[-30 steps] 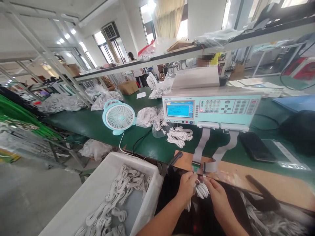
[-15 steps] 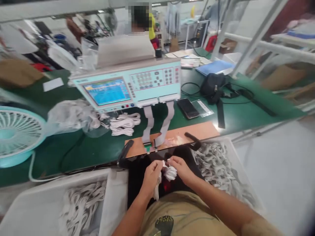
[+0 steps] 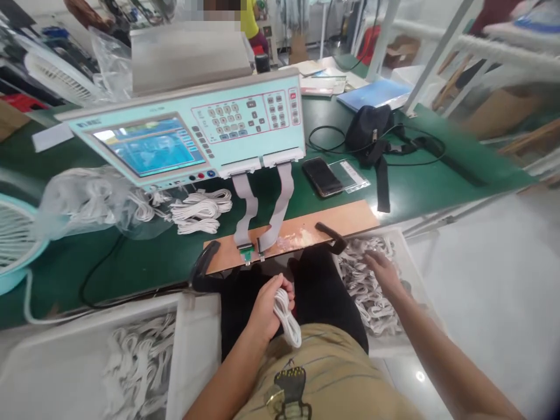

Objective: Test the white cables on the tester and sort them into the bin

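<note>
A coiled bundle of white cable (image 3: 287,319) is in my left hand (image 3: 272,304), low over my lap. The fingers wrap round its upper end, and the lower loop hangs free toward my shirt. Over the right bin (image 3: 413,262), my right hand (image 3: 384,273) reaches out with its fingers extended and nothing visible in them. Beneath it lie many coiled white cables (image 3: 371,303); the hand's fingertips are slightly smeared, so I cannot tell whether they touch the pile.
A tester with a screen (image 3: 245,131) stands on the green table, two ribbon cables (image 3: 280,204) running to a clamped wooden board (image 3: 350,216). Cable bundles (image 3: 201,210), a phone (image 3: 322,177), a black pouch (image 3: 370,131) and a fan (image 3: 20,239) surround it. The left bin (image 3: 175,350) holds cables.
My hands were together over my lap with white cable between them. My right hand has moved right to the bin, while the left keeps a cable bundle. The view has shifted.
</note>
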Motion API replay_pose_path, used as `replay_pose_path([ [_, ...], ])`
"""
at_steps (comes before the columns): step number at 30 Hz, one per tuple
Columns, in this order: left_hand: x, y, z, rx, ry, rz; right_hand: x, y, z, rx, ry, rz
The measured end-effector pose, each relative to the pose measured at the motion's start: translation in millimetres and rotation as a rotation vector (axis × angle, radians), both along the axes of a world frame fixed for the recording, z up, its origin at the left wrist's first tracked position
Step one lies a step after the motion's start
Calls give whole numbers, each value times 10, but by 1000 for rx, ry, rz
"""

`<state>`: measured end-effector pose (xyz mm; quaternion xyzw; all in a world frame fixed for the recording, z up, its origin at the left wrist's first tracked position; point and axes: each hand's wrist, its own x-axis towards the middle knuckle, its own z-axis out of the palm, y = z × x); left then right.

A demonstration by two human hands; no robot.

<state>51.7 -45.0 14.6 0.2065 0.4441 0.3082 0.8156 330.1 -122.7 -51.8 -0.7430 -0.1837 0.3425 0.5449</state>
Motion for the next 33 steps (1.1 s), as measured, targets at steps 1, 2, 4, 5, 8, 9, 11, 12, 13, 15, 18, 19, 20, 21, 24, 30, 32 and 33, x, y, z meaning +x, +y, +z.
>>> replay_pose_path([
  [1,21,-8,-1,-5,-6,5,-208,-1,62,22,53,139],
  [2,42,-15,0,-7,-12,13,-437,3,136,54,115,306],
  [4,78,-30,6,16,-28,36,-905,18,296,124,227,660],
  [5,87,-38,13,45,-33,49,-1117,26,365,158,284,796],
  [8,47,-56,51,175,-21,60,-1552,55,469,219,433,1002],
  [9,4,-57,65,221,-7,60,-1617,69,469,225,442,1026],
  [11,-125,-50,81,318,54,44,-1635,108,442,228,322,1019],
  [12,-204,-44,80,360,98,14,-1604,133,427,238,194,1010],
  [13,-285,-40,72,384,141,-34,-1560,159,415,261,38,1002],
  [15,-429,-42,40,357,183,-163,-1475,204,411,336,-276,990],
  [18,-529,-78,-20,204,118,-288,-1460,219,436,478,-533,942],
  [19,-529,-95,-34,157,79,-301,-1489,208,445,520,-551,924],
  [20,-517,-111,-43,116,35,-304,-1529,192,450,556,-545,915],
  [21,-499,-124,-48,84,-10,-295,-1570,173,452,584,-523,920],
  [24,-460,-141,-53,67,-82,-218,-1643,127,434,595,-418,984],
  [30,-498,-156,-146,257,143,-99,-1541,181,387,424,-331,857],
  [32,-497,-182,-176,320,212,-101,-1549,208,399,356,-380,883],
  [33,-495,-198,-184,345,236,-106,-1567,217,409,336,-412,919],
])
